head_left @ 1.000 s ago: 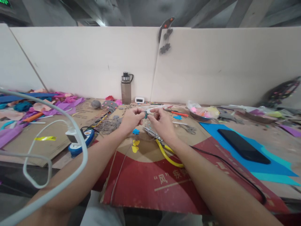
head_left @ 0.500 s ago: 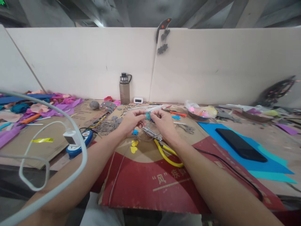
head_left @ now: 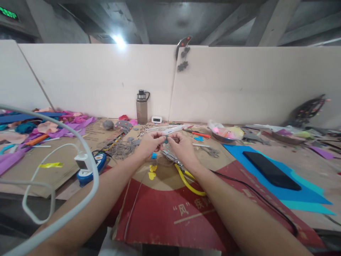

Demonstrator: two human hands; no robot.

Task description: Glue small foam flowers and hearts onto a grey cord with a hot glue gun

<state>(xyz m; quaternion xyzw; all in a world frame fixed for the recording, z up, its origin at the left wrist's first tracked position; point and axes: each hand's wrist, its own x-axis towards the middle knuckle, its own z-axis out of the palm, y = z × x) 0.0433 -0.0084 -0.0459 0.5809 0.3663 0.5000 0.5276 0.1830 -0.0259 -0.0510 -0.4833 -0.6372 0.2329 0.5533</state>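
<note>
The red cardboard (head_left: 170,213) is spanned by both forearms, and yellow pliers (head_left: 186,179) are left on it just beside the right wrist. Beyond them, a small teal piece (head_left: 166,140) is pinched between the fingertips of the left hand (head_left: 149,144) and the right hand (head_left: 182,147), above the cardboard. Less of it is shown than half a second ago, so the pinch is judged tightened. A bottle (head_left: 141,106) is stood by the far wall.

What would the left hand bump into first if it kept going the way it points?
Most likely the small teal piece, pinched between both hands' fingertips. The left hand points across at the right hand, whose fingers come right behind the piece. Depth is hard to judge.
</note>
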